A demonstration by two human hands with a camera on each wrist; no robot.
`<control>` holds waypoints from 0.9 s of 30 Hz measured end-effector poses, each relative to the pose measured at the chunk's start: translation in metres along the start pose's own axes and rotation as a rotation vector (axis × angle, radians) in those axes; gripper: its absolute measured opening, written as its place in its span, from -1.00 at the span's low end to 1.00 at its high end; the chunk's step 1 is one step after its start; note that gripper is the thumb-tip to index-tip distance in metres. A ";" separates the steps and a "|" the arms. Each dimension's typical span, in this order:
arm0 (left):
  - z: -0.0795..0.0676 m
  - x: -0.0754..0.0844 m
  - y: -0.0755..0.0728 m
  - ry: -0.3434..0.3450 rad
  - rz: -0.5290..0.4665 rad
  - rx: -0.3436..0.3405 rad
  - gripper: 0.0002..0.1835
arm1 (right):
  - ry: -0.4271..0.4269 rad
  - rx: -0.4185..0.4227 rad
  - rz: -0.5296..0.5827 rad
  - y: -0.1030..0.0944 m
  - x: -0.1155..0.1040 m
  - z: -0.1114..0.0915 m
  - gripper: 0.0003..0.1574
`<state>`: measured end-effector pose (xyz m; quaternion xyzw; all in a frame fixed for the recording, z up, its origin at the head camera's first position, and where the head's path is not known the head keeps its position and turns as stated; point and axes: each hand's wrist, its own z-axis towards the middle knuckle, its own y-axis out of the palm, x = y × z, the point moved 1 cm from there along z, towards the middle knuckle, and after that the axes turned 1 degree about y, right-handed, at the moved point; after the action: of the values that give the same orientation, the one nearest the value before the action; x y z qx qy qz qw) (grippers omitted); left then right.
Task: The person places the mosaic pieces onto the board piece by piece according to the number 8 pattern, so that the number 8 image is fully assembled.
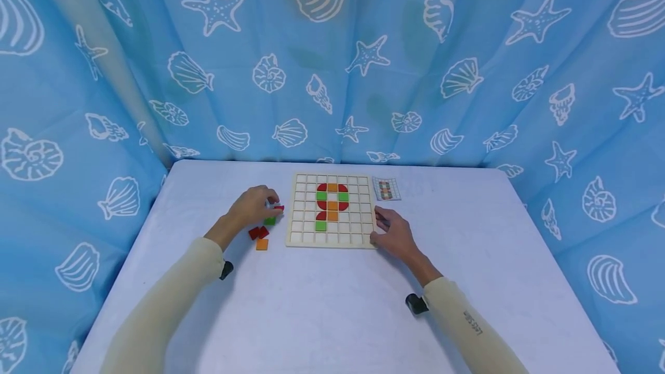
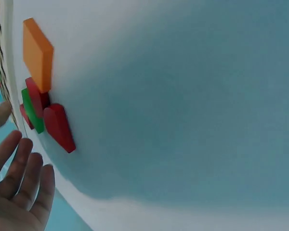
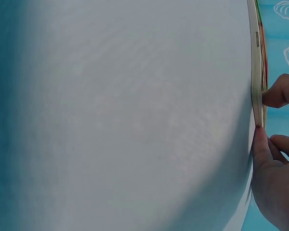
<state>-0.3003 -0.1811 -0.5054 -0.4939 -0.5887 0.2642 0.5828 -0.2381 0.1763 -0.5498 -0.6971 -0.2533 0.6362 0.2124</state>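
A square wooden grid board (image 1: 305, 238) lies on the table with red, green and orange tiles set in its middle cells. My right hand (image 1: 393, 234) holds the board by its lower right corner and right edge. In the right wrist view the thumb (image 3: 279, 91) and fingers (image 3: 262, 149) touch the board's rim. Left of the board, my left hand (image 1: 254, 205) hovers at a small group of loose tiles, its thumb and forefinger apart on either side of a red tile (image 1: 279, 208). Also loose there are a green tile (image 1: 270, 221), two red tiles (image 1: 258, 232) and an orange tile (image 2: 37, 55).
A small pattern card (image 1: 387, 189) with a printed coloured grid lies beside the board's upper right corner. The white-covered table (image 1: 322, 310) extends around the board. A blue curtain (image 1: 332, 62) with shell prints surrounds the table's back and sides.
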 end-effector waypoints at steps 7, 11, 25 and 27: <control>0.005 0.000 0.005 0.062 0.002 -0.042 -0.71 | -0.005 -0.003 0.011 -0.001 -0.001 0.000 -0.08; 0.006 0.001 0.005 0.077 -0.015 -0.037 -0.67 | 0.000 -0.002 0.017 -0.002 -0.001 0.000 -0.08; 0.012 0.002 0.015 0.097 -0.018 0.005 -0.70 | -0.022 0.006 0.001 -0.001 0.000 -0.001 -0.08; 0.012 0.002 0.015 0.088 -0.024 -0.001 -0.63 | -0.020 0.009 -0.002 -0.001 0.001 -0.001 -0.08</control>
<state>-0.3069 -0.1709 -0.5199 -0.4983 -0.5685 0.2346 0.6111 -0.2371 0.1773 -0.5498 -0.6894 -0.2535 0.6441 0.2136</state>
